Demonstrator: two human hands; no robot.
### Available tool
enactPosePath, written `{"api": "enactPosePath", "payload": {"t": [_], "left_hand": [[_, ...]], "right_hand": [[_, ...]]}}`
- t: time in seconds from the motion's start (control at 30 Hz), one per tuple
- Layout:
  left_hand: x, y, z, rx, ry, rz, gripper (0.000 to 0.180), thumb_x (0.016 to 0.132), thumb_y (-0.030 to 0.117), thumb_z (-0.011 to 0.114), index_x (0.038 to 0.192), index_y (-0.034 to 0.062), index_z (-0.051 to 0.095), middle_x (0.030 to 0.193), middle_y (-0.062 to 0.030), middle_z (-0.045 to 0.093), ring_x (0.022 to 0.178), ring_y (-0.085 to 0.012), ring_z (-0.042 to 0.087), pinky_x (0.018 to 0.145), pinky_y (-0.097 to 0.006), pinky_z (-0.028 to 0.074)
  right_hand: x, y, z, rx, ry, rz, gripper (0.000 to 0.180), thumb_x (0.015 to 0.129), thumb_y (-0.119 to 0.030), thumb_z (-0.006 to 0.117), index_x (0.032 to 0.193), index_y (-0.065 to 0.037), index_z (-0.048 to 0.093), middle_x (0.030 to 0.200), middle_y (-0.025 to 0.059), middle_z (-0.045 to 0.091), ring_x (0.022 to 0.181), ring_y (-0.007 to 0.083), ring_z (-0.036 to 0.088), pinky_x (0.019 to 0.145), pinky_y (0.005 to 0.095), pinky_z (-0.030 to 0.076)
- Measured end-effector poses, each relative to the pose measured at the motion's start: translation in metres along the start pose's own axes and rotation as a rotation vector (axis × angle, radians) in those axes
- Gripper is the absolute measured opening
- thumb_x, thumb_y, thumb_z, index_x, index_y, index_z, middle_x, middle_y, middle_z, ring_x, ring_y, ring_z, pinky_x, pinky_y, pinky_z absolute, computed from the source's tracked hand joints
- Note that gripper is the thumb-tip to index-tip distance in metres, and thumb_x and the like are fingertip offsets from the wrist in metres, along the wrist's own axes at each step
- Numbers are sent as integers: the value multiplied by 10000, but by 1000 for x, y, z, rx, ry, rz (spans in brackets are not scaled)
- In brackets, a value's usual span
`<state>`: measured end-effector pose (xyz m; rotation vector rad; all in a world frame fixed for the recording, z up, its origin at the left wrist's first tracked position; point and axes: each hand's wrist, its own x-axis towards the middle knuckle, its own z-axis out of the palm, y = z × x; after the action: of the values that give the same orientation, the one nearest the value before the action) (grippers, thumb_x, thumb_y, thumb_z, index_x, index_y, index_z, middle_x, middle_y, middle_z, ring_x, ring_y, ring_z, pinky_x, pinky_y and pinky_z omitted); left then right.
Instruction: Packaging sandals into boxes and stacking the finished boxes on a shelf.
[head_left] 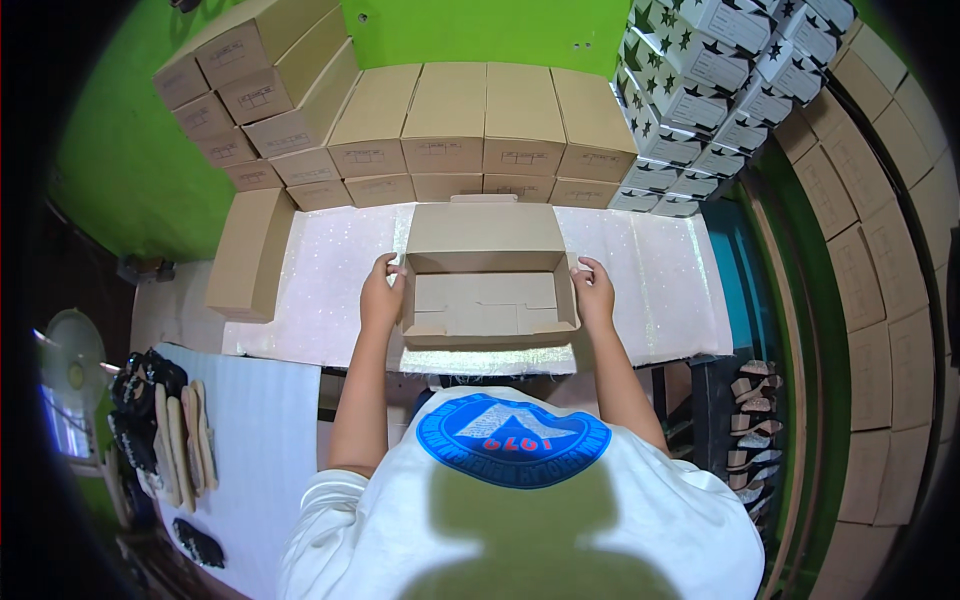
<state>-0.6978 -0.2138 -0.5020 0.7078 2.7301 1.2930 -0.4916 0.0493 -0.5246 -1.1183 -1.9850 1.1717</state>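
Worktable (320,300), glittery white cover; closed cartons (480,130) stacked behind. Open cardboard box (487,290) at centre, empty. Left hand (381,292) and right hand (595,292) grip its side walls, fingers curled over rims. Step appears to be box assembly; next likely needs the walls squared.

The open box (487,290) is matt brown cardboard (smooth inside) on a glittery white table cover (330,290).

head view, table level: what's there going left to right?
Closed brown box lying on the table → left hand → open cardboard box → right hand → bare sparkly table cover.
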Motion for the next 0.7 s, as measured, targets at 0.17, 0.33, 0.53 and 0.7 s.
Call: {"api": "enactPosePath", "payload": {"t": [0.17,0.33,0.53,0.7], "left_hand": [[-8,-2,-4,294,-21,91,312,847,246,519,1121,102,557,849,-122,630,830,-296,590,759,-401,437],[-8,-8,4,432,-6,160,299,852,225,475,1095,73,561,860,-120,625,820,-296,586,777,-429,425],[-13,12,28,661,-72,7,332,807,113,457,1111,-9,509,866,-182,620,827,-334,597,816,-450,422],[-13,13,23,384,-130,-162,404,815,75,423,1207,-24,437,918,-226,615,843,-379,598,822,-434,434]], "right_hand": [[-4,3,1,-151,2,-54,301,828,-207,569,1076,-39,591,817,129,628,754,202,600,710,288,455],[-19,-26,5,-439,-48,-149,352,844,-223,517,1150,-54,550,915,219,616,845,342,600,753,375,470],[-26,-35,6,-503,-215,-3,459,863,-178,456,1307,-93,374,923,242,600,842,366,591,746,424,466],[-21,-23,6,-291,-307,88,529,825,-106,440,1344,-98,338,1054,244,574,924,325,587,800,362,449]]}}
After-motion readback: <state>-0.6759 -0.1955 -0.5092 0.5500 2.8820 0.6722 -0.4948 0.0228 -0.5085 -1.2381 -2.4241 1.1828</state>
